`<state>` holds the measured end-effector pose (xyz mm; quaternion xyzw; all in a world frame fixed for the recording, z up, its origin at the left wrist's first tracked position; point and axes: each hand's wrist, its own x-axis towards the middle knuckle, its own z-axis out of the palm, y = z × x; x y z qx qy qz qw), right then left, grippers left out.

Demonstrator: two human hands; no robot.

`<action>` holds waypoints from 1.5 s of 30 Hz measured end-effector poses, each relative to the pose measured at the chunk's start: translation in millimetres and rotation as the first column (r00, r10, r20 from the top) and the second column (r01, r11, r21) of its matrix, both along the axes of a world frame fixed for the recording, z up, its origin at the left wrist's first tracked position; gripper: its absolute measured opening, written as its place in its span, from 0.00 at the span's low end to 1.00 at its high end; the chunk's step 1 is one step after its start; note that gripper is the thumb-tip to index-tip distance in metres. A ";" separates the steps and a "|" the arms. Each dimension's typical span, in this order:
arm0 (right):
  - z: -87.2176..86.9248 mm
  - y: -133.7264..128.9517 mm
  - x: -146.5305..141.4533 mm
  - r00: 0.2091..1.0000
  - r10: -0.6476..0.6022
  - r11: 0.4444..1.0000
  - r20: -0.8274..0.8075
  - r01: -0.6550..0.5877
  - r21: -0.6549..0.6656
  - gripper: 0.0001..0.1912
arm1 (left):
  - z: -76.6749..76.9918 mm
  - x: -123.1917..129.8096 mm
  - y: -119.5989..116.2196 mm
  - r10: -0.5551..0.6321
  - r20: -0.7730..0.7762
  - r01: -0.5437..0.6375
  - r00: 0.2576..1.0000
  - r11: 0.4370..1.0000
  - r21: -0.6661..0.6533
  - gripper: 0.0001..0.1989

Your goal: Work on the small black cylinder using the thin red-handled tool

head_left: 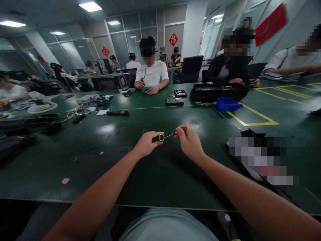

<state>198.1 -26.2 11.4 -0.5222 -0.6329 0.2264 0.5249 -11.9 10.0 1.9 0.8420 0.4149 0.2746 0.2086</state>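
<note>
Likely light and stiff, the black tube (158, 137) is aptly side-held by the left hand (146, 143); a screwdriver (184, 128) is gripped by the right hand (189, 142).

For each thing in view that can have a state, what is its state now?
Left hand: closed on black cylinder
Black cylinder: held, silver-rimmed end visible
Right hand: gripping screwdriver
Screwdriver: pointing towards black cylinder; contact unclear
Ceiling light: lit
Blue bin: open-topped, resting on table
</note>
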 end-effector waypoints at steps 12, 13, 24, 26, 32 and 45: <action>3.3 -5.4 0.0 1.000 -0.004 0.999 -0.004 0.004 0.045 0.12 | 0.0 -0.7 0.0 0.003 0.019 -0.003 1.000 1.000 -0.008 0.20; 3.5 -5.5 0.0 1.000 0.001 0.999 -0.015 0.000 0.045 0.12 | 0.1 -0.7 -0.1 0.000 0.017 0.000 1.000 1.000 -0.007 0.19; 11.8 -5.2 1.5 0.999 -0.007 0.999 0.037 0.008 -0.033 0.16 | -0.2 -0.9 -1.3 -0.019 0.017 0.019 1.000 1.000 0.001 0.19; 12.7 -4.6 2.4 0.998 -0.009 0.999 0.058 0.011 -0.046 0.16 | -0.7 -1.2 -0.8 -0.017 0.017 0.017 1.000 1.000 -0.003 0.19; 7.0 -2.0 2.0 0.994 0.089 0.996 -0.063 -0.090 -0.005 0.09 | -0.8 -1.3 0.5 0.007 0.034 -0.007 0.999 1.000 -0.002 0.19; 1.9 2.7 0.4 0.955 0.093 0.995 -0.280 -0.100 -0.011 0.13 | -1.2 -0.8 -0.1 0.020 0.027 -0.021 0.999 1.000 0.014 0.20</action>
